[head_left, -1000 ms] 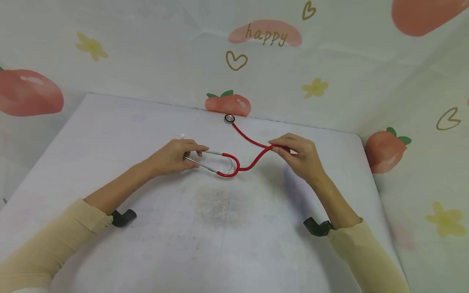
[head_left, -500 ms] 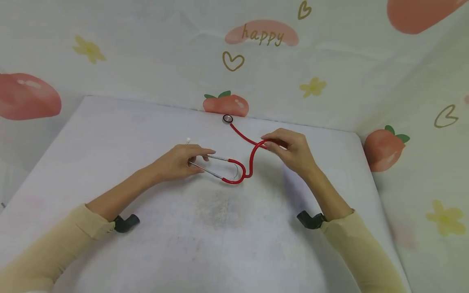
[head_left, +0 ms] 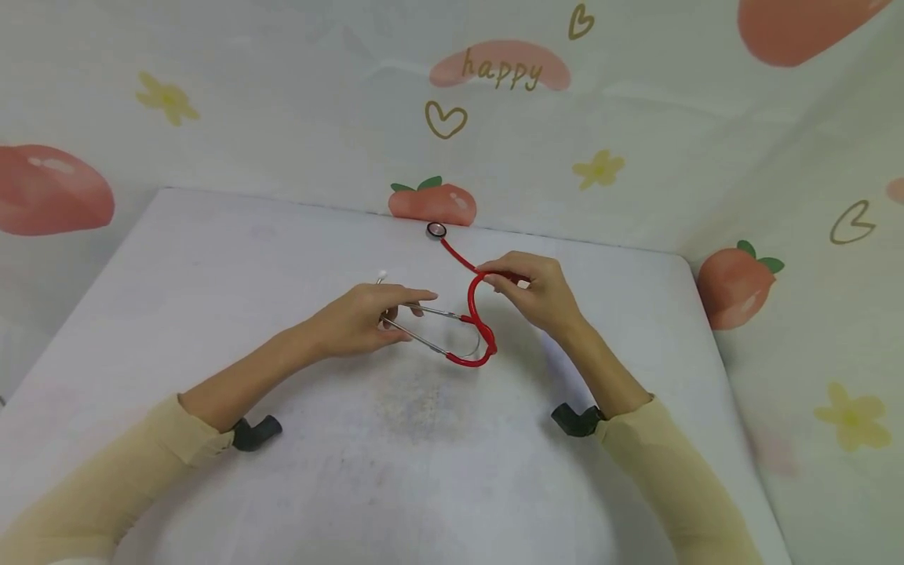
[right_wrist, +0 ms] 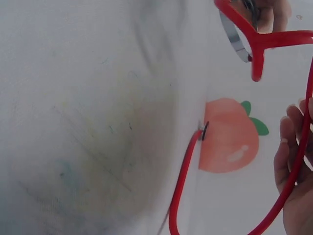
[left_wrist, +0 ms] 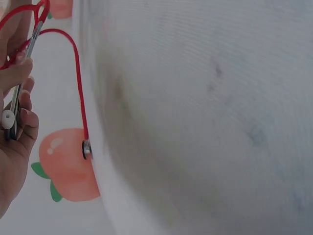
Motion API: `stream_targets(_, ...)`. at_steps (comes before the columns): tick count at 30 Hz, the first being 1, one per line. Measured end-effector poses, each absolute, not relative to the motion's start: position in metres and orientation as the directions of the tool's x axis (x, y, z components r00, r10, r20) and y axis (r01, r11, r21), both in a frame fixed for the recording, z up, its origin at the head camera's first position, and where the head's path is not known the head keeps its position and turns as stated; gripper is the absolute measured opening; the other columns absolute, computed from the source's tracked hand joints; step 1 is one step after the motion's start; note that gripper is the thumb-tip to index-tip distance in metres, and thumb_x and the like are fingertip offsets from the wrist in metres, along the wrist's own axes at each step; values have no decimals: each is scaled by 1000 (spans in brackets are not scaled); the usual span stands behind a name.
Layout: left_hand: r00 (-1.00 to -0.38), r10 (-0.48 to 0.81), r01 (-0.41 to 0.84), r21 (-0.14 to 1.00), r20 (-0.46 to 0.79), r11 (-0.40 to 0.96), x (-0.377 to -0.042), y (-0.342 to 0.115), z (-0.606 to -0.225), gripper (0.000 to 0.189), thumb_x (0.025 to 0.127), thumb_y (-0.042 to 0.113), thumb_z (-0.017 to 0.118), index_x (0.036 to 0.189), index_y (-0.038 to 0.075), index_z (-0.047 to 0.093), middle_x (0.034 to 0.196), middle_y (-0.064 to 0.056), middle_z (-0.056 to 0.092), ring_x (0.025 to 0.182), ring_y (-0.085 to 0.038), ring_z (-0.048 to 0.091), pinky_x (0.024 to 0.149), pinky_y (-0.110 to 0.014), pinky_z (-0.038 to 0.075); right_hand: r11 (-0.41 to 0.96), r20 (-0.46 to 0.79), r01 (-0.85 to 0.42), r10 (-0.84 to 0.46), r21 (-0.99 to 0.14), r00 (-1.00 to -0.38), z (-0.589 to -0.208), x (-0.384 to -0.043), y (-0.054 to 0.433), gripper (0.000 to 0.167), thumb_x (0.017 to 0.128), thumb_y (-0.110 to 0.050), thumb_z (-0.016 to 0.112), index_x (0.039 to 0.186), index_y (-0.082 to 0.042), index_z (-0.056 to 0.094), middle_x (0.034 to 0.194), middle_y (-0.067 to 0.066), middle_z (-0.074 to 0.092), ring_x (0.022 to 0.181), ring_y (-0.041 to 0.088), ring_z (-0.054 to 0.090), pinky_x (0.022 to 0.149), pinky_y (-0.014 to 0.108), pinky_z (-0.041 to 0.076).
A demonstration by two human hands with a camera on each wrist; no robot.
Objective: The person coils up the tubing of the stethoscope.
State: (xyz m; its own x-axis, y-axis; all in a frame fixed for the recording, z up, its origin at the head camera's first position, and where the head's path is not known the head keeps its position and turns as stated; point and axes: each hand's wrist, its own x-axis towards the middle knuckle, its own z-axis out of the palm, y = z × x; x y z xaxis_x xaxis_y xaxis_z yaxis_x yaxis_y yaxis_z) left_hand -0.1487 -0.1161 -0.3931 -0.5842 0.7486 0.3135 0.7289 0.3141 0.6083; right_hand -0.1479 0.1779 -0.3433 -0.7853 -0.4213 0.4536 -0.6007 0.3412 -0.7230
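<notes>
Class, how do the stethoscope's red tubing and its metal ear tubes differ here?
The red tubing bends in curves; the metal ear tubes show straight, silvery lengths. The right hand holds the red tubing, while the left hand holds the metal ear tubes. Both are slender.

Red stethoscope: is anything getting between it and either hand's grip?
Nothing visible does. The left grip holds the metal ear tubes and the right grip the red tubing; only that tubing runs between the right grip and the chest piece.
</notes>
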Motion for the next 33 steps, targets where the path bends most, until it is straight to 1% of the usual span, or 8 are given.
stream_targets(3,-579,752,737,597,315,317,-149,-113,-393,66,80,6,83,140,11,56,109,-1,71,74,-6,56,67,-21,53,343,441,-599,-438,-724,-783,-344,-148,175,17,85,9,72,101,6,74,86,16,71,70,21,63,64,18,50)
stream_targets(6,-568,756,747,589,324,308,-148,-110,-391,69,79,6,84,141,11,54,113,-1,70,74,-6,56,67,-21,53,343,420,-589,-455,-732,-786,-346,-148,171,18,85,9,71,103,7,73,88,16,71,72,23,66,69,20,54)
stream_targets(12,-566,753,750,589,336,301,-147,-106,-388,76,78,5,84,145,14,50,118,0,68,74,-5,57,67,-21,53,369,354,-554,-484,-747,-800,-356,-152,164,20,85,9,72,105,7,72,91,15,71,76,22,66,74,23,55)
stream_targets(15,-566,755,748,592,332,300,-146,-106,-389,73,79,6,84,144,16,52,112,1,68,74,-5,57,68,-20,53,373,335,-541,-490,-754,-805,-367,-158,162,21,85,8,73,106,6,73,92,14,72,78,22,66,74,24,55)
stream_targets(19,-562,759,744,601,329,291,-145,-105,-390,71,80,7,83,144,19,55,109,4,65,75,-4,57,68,-20,53,363,323,-539,-509,-760,-798,-384,-166,160,23,85,3,74,108,1,74,96,9,73,81,18,67,75,24,56)
stream_targets(24,-548,765,744,615,340,259,-145,-105,-392,67,81,5,82,141,18,57,116,4,65,78,-5,59,69,-20,54,339,328,-558,-541,-758,-774,-392,-169,157,22,87,-4,75,109,-2,75,97,4,74,82,14,67,76,26,57)
stream_targets(28,-546,766,733,636,338,242,-144,-105,-393,60,81,4,82,136,15,62,118,1,65,83,-14,64,70,-20,55,338,322,-567,-562,-751,-762,-393,-170,155,22,87,-2,75,109,-3,75,98,1,74,85,12,67,78,27,57)
stream_targets(33,-553,762,726,644,337,242,-143,-105,-395,54,81,3,82,131,13,65,117,1,66,83,-14,65,70,-20,55,375,299,-565,-569,-735,-766,-394,-170,156,19,89,-4,73,109,-5,75,97,-2,73,83,9,65,76,28,57)
